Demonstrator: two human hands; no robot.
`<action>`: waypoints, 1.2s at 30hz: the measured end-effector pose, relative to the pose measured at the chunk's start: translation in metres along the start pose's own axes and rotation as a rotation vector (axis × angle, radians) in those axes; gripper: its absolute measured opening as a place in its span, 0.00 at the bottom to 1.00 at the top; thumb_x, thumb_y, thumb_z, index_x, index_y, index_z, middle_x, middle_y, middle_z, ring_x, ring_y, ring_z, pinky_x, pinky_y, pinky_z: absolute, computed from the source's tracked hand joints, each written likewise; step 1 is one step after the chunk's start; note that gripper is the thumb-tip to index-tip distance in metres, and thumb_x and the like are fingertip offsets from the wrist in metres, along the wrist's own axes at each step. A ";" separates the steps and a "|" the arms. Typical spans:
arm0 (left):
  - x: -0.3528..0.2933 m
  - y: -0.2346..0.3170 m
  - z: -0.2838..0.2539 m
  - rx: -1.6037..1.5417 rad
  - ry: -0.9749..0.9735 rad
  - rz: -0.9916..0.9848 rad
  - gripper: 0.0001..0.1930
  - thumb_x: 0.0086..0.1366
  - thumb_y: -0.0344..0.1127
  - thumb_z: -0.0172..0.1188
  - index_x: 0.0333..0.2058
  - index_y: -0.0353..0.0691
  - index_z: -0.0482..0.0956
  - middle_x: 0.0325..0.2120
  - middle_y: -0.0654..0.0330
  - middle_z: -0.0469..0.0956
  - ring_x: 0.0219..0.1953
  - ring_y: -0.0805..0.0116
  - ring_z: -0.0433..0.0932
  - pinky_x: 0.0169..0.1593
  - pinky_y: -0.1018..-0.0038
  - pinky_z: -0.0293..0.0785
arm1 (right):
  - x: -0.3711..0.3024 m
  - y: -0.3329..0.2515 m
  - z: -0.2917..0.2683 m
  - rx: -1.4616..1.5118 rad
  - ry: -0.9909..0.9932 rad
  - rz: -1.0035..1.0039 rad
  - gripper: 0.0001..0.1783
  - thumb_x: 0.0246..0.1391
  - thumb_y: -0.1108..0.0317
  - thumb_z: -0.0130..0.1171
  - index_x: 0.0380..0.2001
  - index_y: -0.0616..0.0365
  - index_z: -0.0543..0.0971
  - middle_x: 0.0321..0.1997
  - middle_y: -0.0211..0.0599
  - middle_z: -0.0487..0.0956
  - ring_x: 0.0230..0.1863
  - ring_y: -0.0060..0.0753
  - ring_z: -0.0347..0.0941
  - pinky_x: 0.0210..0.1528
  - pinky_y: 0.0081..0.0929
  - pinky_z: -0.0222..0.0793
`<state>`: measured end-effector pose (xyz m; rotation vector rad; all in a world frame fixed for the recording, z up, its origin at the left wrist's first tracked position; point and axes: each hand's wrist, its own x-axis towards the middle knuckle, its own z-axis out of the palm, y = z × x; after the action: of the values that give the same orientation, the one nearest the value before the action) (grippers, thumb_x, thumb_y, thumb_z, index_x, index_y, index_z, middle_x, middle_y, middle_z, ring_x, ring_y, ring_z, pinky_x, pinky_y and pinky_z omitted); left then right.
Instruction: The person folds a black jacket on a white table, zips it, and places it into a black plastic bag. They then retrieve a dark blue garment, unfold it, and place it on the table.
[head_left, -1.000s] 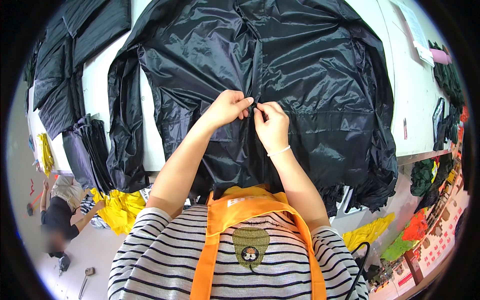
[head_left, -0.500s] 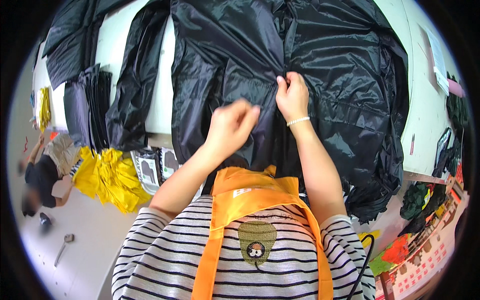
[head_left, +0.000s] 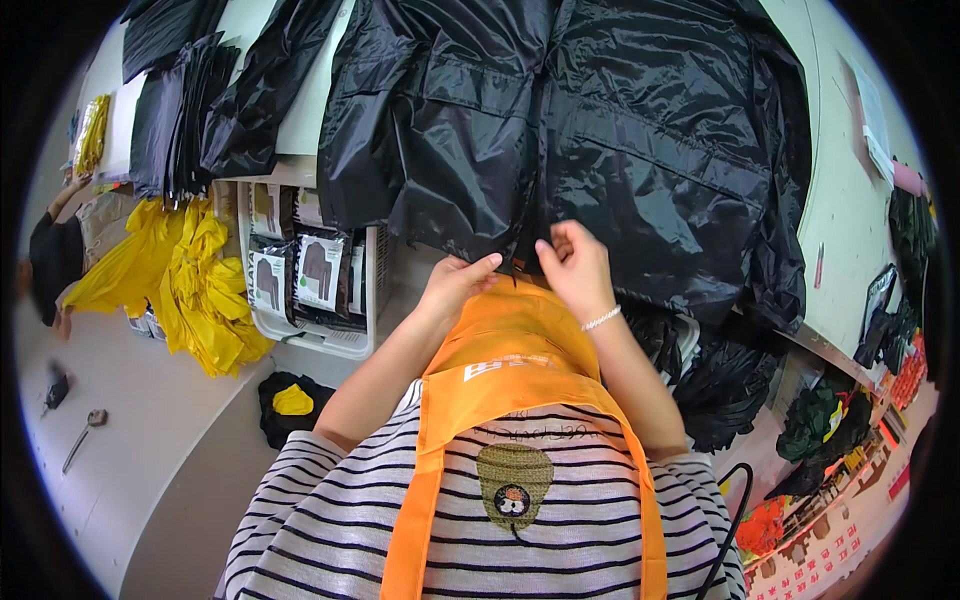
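Note:
A shiny black jacket (head_left: 640,130) lies spread on the white table (head_left: 830,200), its front opening running down the middle toward me. At its near hem, beside the lower end of that opening, my left hand (head_left: 455,290) is closed with the thumb pressed over the edge of the cloth. Just right of it, my right hand (head_left: 580,270) hovers at the hem of the other front panel. Its fingers are bent and its thumb stands apart, with nothing visible between them. A thin dark end of the opening hangs between the two hands.
Stacked black garments (head_left: 170,120) lie at the left. Below the table edge, a white basket (head_left: 345,345) holds packaged clothing, beside draped yellow cloth (head_left: 190,280). A person in dark clothing (head_left: 45,250) is at far left. More black cloth (head_left: 730,390) hangs under the table at right.
Both hands have come down toward me to the jacket's near hem. The right hand has left the middle of the front opening. The left now grips the hem. More of the basket shows.

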<state>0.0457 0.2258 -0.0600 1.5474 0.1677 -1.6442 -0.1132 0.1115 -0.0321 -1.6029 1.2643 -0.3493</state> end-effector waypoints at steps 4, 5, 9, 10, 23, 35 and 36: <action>-0.012 0.005 0.017 -0.030 -0.033 0.140 0.10 0.57 0.33 0.64 0.24 0.31 0.77 0.24 0.58 0.78 0.28 0.71 0.77 0.35 0.76 0.71 | -0.043 -0.004 0.014 0.129 0.112 -0.137 0.12 0.48 0.77 0.57 0.39 0.65 0.76 0.33 0.42 0.75 0.24 0.35 0.73 0.28 0.26 0.69; -0.010 0.005 0.017 0.089 0.000 0.189 0.07 0.57 0.30 0.64 0.26 0.31 0.79 0.25 0.60 0.78 0.28 0.72 0.77 0.34 0.77 0.71 | -0.045 -0.003 0.018 0.115 0.111 -0.104 0.13 0.49 0.78 0.55 0.40 0.65 0.76 0.33 0.42 0.75 0.27 0.38 0.74 0.31 0.26 0.70; -0.008 0.001 0.025 0.205 -0.045 0.492 0.04 0.56 0.25 0.61 0.31 0.33 0.80 0.29 0.62 0.80 0.31 0.74 0.77 0.35 0.78 0.73 | -0.046 -0.012 0.032 -0.094 0.262 -0.267 0.10 0.47 0.75 0.56 0.35 0.61 0.78 0.32 0.43 0.76 0.35 0.48 0.72 0.39 0.37 0.69; -0.009 0.004 0.025 0.200 -0.066 0.452 0.04 0.57 0.26 0.61 0.31 0.33 0.80 0.29 0.62 0.80 0.31 0.74 0.78 0.35 0.78 0.74 | -0.046 -0.014 0.037 -0.065 0.281 -0.211 0.08 0.46 0.76 0.56 0.33 0.61 0.78 0.32 0.42 0.76 0.35 0.47 0.72 0.38 0.36 0.69; -0.013 0.010 0.028 -0.150 -0.207 0.032 0.12 0.58 0.32 0.63 0.34 0.26 0.76 0.34 0.54 0.77 0.35 0.65 0.77 0.42 0.70 0.76 | -0.061 -0.013 0.061 0.107 0.375 -0.088 0.14 0.51 0.82 0.52 0.41 0.61 0.78 0.38 0.39 0.72 0.36 0.36 0.71 0.38 0.24 0.68; -0.012 0.020 0.040 -0.237 -0.254 -0.154 0.14 0.63 0.26 0.51 0.47 0.28 0.69 0.44 0.50 0.72 0.45 0.58 0.74 0.49 0.63 0.72 | -0.030 0.026 0.010 0.522 -0.215 -0.042 0.20 0.51 0.83 0.44 0.45 0.59 0.78 0.42 0.38 0.74 0.41 0.29 0.71 0.46 0.20 0.66; -0.014 0.019 0.044 -0.146 -0.208 -0.015 0.15 0.62 0.25 0.52 0.48 0.29 0.68 0.44 0.50 0.72 0.44 0.57 0.75 0.48 0.64 0.73 | -0.020 0.029 0.001 0.586 -0.307 0.008 0.20 0.51 0.83 0.44 0.45 0.60 0.78 0.42 0.38 0.74 0.39 0.27 0.73 0.46 0.20 0.67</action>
<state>0.0228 0.1935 -0.0300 1.2612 0.1836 -1.7521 -0.1367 0.1314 -0.0496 -1.0972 0.8307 -0.4059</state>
